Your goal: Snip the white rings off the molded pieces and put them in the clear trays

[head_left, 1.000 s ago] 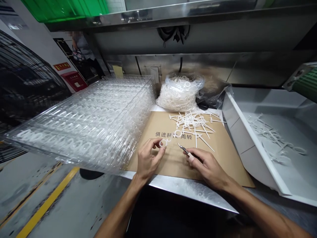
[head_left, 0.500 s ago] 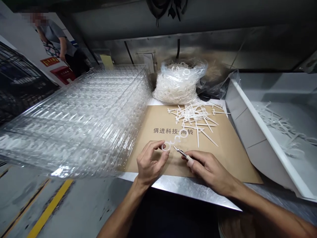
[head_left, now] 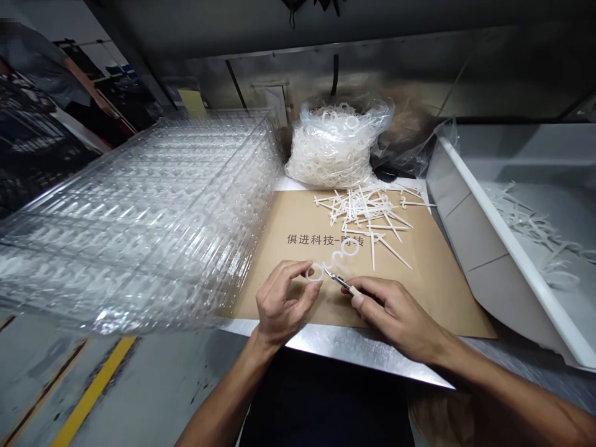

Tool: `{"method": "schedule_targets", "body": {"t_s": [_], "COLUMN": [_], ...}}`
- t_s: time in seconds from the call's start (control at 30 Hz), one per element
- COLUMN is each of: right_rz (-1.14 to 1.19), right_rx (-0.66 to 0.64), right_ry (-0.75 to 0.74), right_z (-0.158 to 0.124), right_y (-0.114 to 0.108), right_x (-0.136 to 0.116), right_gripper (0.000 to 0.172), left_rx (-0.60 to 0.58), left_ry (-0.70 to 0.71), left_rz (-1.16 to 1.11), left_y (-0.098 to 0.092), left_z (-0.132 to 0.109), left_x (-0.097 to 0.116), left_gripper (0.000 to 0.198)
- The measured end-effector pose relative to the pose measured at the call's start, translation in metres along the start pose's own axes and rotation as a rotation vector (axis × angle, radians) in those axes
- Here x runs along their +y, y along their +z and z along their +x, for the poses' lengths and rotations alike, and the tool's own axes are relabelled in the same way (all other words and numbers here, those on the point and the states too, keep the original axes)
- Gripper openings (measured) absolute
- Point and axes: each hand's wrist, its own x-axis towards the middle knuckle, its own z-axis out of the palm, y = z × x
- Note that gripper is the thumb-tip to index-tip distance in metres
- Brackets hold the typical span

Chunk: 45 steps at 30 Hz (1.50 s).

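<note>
White moulded plastic ring runner [head_left: 308,275], light and stiff, its slim links probably easy to snap, is best held by the ring's rim. The left hand [head_left: 285,304] pinches it between fingertips, just above brown kraft card [head_left: 419,304] on the steel tabletop [head_left: 354,355]. The right hand [head_left: 395,316] closes around small side-cutters [head_left: 339,281], their tips beside the ring.

A cardboard sheet [head_left: 442,298] lay on the steel bench [head_left: 354,357], with loose plastic runners [head_left: 363,214] on its far half and a bag of plastic rings [head_left: 335,146] behind it. Stacked plastic trays [head_left: 139,217] stood to its left, a plastic bin [head_left: 484,248] to its right, the left hand [head_left: 284,304] and right hand [head_left: 395,316] over its near half
</note>
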Motion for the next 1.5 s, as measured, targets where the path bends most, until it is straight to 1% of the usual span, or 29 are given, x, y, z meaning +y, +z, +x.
{"method": "schedule_targets", "body": {"t_s": [0.2,0.47,0.87,1.23,1.5], "right_rz": [-0.012,-0.033,-0.021,-0.035,-0.1], "right_rx": [0.004,0.016,0.006,-0.015,-0.027], "right_ry": [-0.008,-0.021,-0.008,-0.012,-0.035], "right_z": [0.0011,0.0007,0.0009,0.0002,-0.0018], "right_y": [0.0004,0.0012,0.0016,0.0024,0.0078], "right_x": [-0.001,0.0016,0.0023,0.0032,0.0075], "right_gripper": [0.023,0.024,0.023,0.028,0.027], "left_rx": [-0.009,-0.039,-0.044,-0.052,-0.056], "left_ry": [0.014,0.028,0.053,0.048,0.044], "left_rz": [-0.028,-0.023,-0.029,-0.04,-0.06], "left_y": [0.0001,0.0008,0.0012,0.0011,0.0007], "left_z": [0.0007,0.0008,0.0012,0.001,0.0008], "left_x": [0.0008,0.0002,0.0004,0.0007,0.0], "left_gripper": [0.031,0.03,0.035,0.034,0.034]}}
